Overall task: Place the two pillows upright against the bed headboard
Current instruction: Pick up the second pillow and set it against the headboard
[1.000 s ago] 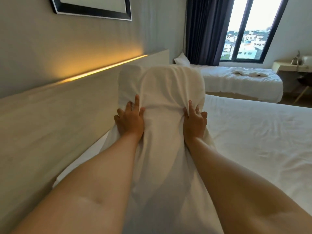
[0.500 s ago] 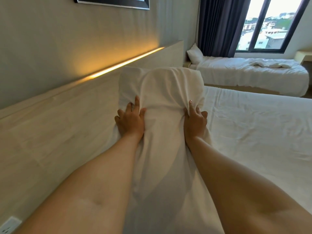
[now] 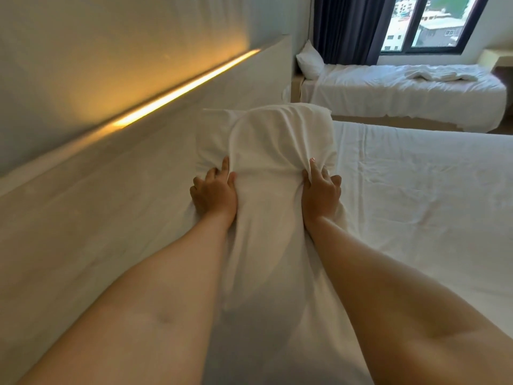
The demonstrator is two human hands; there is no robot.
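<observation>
Squeezing the near pillow between my left hand and right hand, fingers clamped on its sides, beside the headboard; I would press it back evenly, base seated on the bed.

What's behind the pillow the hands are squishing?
A second white pillow peeks out behind the held pillow, next to the headboard. Most of it is covered, so whether it touches the headboard is hidden.
</observation>
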